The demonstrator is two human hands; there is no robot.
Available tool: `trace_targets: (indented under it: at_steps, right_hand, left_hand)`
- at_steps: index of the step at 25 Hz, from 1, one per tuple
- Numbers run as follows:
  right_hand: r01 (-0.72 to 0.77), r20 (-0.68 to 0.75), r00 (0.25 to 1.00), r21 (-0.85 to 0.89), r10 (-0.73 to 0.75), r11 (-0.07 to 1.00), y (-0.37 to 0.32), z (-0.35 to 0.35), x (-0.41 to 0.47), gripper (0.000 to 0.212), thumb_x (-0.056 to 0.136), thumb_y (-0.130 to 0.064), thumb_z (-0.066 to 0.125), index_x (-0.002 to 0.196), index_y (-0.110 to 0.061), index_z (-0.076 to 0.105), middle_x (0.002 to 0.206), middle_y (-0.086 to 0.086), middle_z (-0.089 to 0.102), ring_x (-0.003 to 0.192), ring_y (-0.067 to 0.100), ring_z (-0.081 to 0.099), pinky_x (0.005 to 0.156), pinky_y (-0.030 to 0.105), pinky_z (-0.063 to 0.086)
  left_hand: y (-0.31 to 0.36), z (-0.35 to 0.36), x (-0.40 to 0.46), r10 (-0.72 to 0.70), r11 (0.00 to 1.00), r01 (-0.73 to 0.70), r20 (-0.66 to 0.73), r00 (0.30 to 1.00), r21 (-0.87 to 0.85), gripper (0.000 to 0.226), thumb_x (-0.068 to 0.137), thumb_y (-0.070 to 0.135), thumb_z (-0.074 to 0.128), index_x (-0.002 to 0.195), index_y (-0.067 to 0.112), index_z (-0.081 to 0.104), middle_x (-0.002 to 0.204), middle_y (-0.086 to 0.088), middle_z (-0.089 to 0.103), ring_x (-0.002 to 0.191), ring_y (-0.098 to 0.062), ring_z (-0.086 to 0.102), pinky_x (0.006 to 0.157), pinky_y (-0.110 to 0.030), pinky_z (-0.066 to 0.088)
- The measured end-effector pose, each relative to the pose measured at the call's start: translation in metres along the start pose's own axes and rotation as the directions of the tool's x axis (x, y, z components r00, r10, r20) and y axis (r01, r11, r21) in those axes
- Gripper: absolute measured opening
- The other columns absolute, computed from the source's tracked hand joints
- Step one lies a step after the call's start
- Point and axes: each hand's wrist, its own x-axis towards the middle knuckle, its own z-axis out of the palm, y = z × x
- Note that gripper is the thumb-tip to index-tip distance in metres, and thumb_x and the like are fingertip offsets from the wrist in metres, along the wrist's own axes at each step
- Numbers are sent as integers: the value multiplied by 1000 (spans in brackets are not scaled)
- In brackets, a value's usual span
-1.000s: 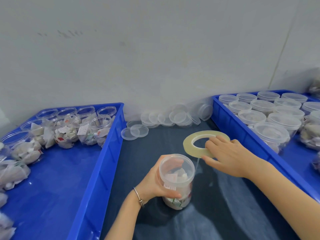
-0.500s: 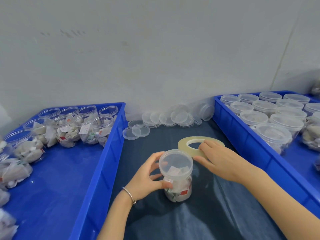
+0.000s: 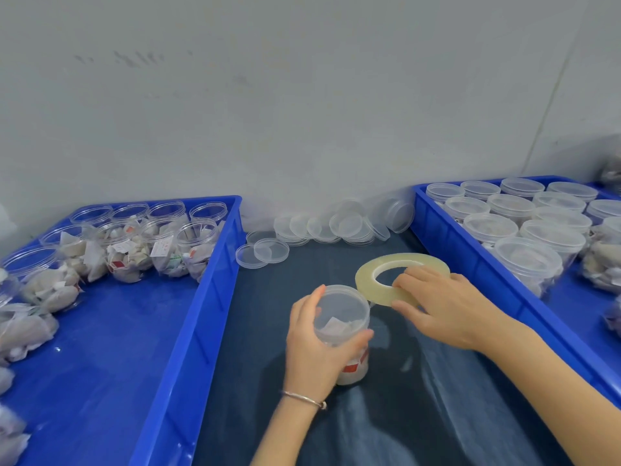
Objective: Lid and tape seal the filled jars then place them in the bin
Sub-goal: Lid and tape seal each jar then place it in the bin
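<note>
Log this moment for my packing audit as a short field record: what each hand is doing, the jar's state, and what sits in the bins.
left hand: left hand grips the lidded jar around its side
right hand: right hand holds the tape roll next to the jar's lid
jar: upright on the dark mat, lid on, packets inside
left bin: left bin holds open filled jars
right bin: right bin holds lidded jars
spare lids: loose lids by the wall

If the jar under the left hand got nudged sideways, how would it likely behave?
The jar probably feels light: clear thin plastic holding small paper packets. Standing upright and taller than wide, it might tip, and could then roll on its round wall. The left hand wrapped around it likely steadies it while the right hand holds the tape roll.
</note>
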Motion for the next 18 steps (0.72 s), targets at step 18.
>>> trace_targets:
  at_steps: [18]
  right_hand:
    - [-89,-10,996,80,90,993,-29,22,21,36,98,-52,29,120,-28,45,125,-15,45,116,8,37,86,38,37]
  left_hand:
    - [9,-59,50,-164,977,59,555,816,203,84,71,19,82,138,32,34,133,12,35,122,2,42,91,-16,46]
